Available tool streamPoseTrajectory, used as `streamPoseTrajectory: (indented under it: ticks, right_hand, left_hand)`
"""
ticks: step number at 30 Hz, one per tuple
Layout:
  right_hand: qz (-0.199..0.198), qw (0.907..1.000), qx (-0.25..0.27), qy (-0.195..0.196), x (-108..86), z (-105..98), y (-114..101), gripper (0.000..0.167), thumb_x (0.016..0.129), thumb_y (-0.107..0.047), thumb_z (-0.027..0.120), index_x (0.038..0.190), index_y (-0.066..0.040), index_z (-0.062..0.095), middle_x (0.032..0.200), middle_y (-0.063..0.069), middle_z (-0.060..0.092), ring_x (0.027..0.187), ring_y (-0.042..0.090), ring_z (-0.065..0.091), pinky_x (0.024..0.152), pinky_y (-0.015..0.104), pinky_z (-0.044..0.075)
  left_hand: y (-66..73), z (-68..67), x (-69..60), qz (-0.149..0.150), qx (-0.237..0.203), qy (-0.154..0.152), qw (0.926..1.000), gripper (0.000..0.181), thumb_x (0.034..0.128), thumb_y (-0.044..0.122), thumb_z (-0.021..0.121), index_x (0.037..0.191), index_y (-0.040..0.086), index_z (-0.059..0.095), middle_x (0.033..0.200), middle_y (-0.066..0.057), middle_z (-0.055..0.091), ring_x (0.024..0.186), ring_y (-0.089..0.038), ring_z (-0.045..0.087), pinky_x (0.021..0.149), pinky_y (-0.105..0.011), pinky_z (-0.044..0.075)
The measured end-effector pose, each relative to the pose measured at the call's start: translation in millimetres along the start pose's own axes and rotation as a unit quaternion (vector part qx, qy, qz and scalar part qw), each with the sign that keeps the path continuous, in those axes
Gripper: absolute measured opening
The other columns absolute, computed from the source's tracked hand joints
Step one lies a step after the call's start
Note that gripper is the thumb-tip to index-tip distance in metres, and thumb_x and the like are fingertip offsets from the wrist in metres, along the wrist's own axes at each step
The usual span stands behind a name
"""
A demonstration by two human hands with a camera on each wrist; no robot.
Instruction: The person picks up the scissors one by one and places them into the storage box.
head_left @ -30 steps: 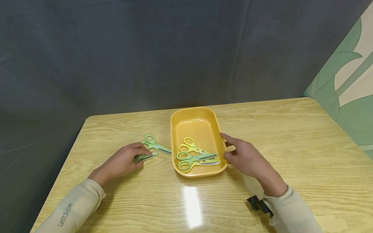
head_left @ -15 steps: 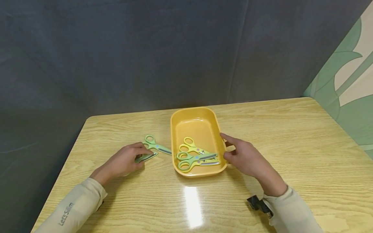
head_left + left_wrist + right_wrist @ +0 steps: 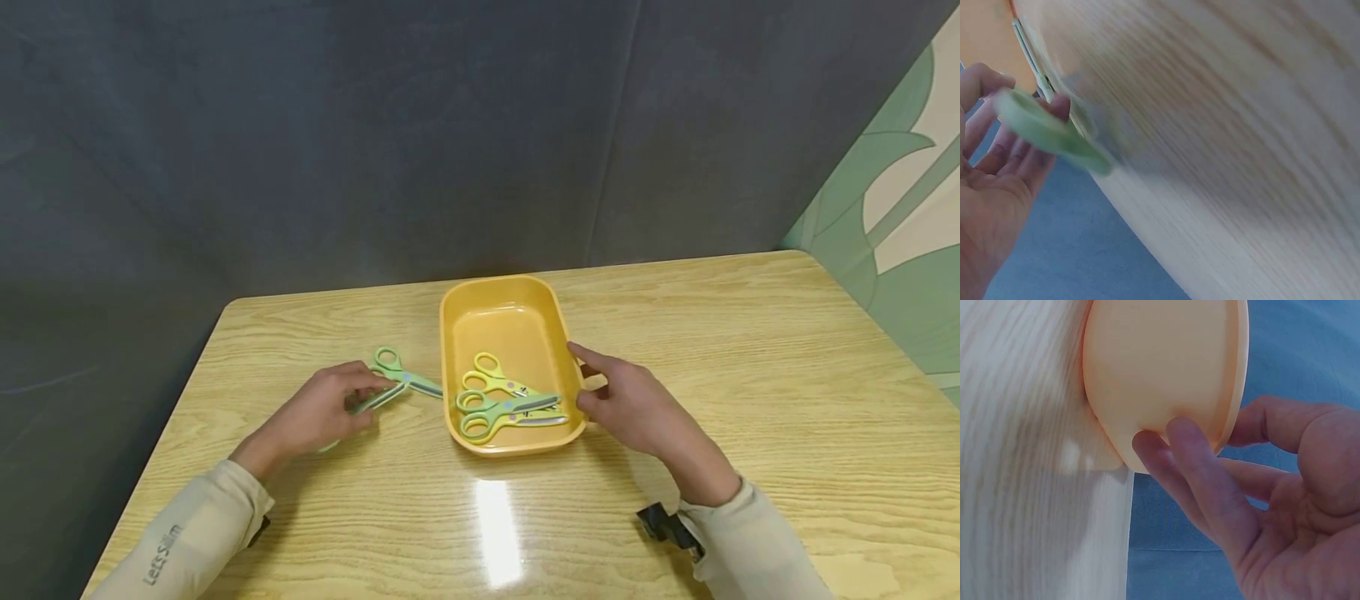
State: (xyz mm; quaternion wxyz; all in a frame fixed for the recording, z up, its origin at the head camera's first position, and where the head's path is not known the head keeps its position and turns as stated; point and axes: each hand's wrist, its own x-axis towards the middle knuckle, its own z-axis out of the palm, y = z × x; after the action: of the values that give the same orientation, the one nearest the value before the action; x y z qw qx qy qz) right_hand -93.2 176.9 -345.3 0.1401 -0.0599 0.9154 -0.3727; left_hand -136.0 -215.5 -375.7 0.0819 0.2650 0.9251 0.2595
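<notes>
My left hand [image 3: 318, 412] pinches a pair of green scissors [image 3: 384, 397], its blades pointing right and its finger loops under the palm. In the left wrist view the scissors' handle [image 3: 1047, 128] is blurred and lifted off the table. Just beyond lies another pair of green scissors [image 3: 416, 382] on the table, partly behind the fingers, its blade tip by the tray. My right hand [image 3: 637, 408] grips the right side of the yellow tray [image 3: 447, 333], thumb at the rim and fingertips against the outer wall [image 3: 1154, 381]. Inside lie green scissors [image 3: 480, 415] over yellow scissors [image 3: 491, 377].
The wood-grain table [image 3: 360, 533] extends on both sides of the tray. Behind it hangs a dark cloth [image 3: 420, 150], and a wall with painted green leaves [image 3: 900, 217] stands at the right. A black wrist device [image 3: 667, 529] is strapped at the right sleeve.
My left hand has raised its scissors slightly off the table, and they have tilted, with the blade tip now overlapping the other green pair. The right hand and tray have stayed put.
</notes>
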Motion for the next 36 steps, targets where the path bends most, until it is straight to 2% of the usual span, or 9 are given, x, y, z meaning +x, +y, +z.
streamPoseTrajectory:
  ticks: [4,10,22,36]
  right_hand:
    - [-0.003,1.0000,0.000,0.001,-0.2,0.1,0.3,0.067,0.092,-0.009,0.054,0.156,-0.012,0.033,0.142,0.024,0.054,0.110,0.028,0.069,0.073,0.027,0.057]
    - [-0.003,1.0000,0.002,0.000,-0.2,-0.5,0.6,0.067,0.093,-0.009,0.053,0.156,-0.011,0.032,0.142,0.024,0.054,0.110,0.027,0.070,0.073,0.027,0.057]
    - [-0.001,1.0000,0.000,-0.001,-0.2,-1.0,0.2,0.067,0.092,-0.009,0.053,0.156,-0.011,0.032,0.144,0.023,0.053,0.109,0.027,0.070,0.074,0.028,0.058]
    - [0.002,1.0000,0.002,0.001,0.5,-0.3,0.5,0.067,0.093,-0.009,0.054,0.156,-0.012,0.032,0.143,0.022,0.054,0.109,0.026,0.070,0.075,0.029,0.058]
  left_hand:
    - [4.6,1.8,0.1,0.006,-0.012,0.003,0.9999,0.039,0.0831,0.002,0.072,0.119,0.018,0.072,0.094,0.008,0.064,0.084,-0.011,0.058,0.073,-0.027,0.053]
    - [10.2,2.0,-0.7,0.014,-0.019,0.001,0.9997,0.041,0.0838,0.001,0.072,0.122,0.017,0.071,0.097,0.007,0.065,0.086,-0.012,0.059,0.074,-0.027,0.055]
    - [23.8,-0.4,5.7,0.028,-0.039,0.043,0.9979,0.042,0.0795,-0.003,0.075,0.117,0.016,0.074,0.093,0.005,0.066,0.081,-0.010,0.059,0.066,-0.025,0.055]
    - [39.4,-8.4,10.4,0.037,-0.049,0.048,0.9970,0.045,0.0793,-0.005,0.071,0.119,0.016,0.073,0.098,0.004,0.068,0.083,-0.011,0.059,0.066,-0.024,0.056]
